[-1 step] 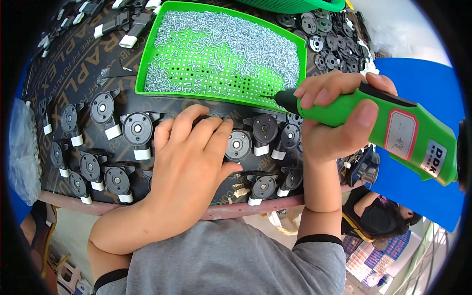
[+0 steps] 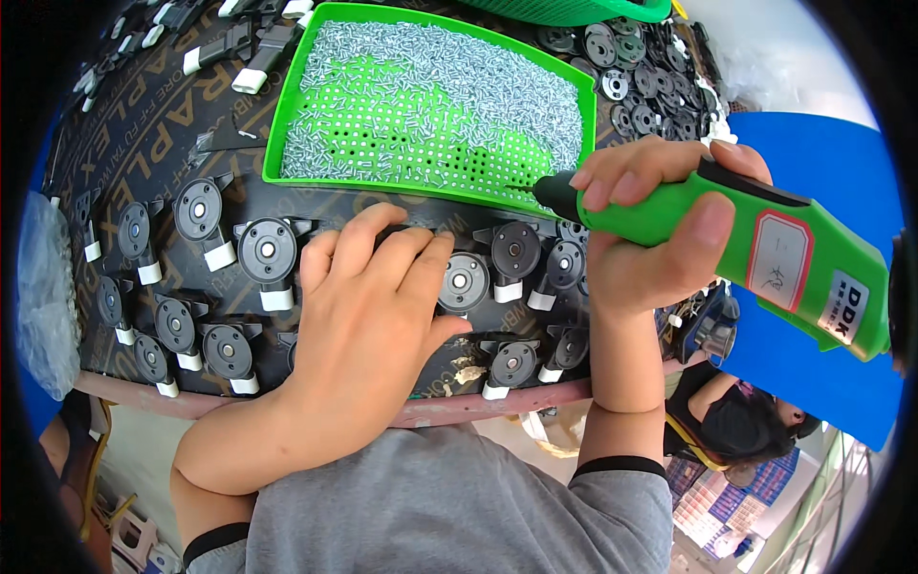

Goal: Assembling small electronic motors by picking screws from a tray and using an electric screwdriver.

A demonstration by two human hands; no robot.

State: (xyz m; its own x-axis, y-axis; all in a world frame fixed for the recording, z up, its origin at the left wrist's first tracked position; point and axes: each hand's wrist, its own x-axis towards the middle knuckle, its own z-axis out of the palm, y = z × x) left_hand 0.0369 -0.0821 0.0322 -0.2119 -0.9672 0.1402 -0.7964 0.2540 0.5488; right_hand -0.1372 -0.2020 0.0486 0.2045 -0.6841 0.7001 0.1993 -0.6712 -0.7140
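In my right hand (image 2: 660, 215) is a green electric screwdriver (image 2: 765, 239), my fingers wrapped round its body. Its dark nose points left, and the thin bit reaches over the lower right of a green perforated tray (image 2: 273, 143) full of small silver screws (image 2: 440, 67). My left hand (image 2: 368, 297) lies palm down over the black board, fingers bent and apart, thumb out to the side. What lies under the palm is hidden; a bit of black shows between the fingers. Next to the thumb is a round black part (image 2: 463, 282) with a metal centre; a similar white-tipped part (image 2: 268, 251) sits left of my fingers.
Several more round black parts (image 2: 177, 323) stand in rows on both sides. Loose black discs (image 2: 636, 77) pile up at the far right, under a green basket (image 2: 574, 10). Plastic bags (image 2: 48, 297) hang at the left edge. Another person (image 2: 736, 416) is at the lower right.
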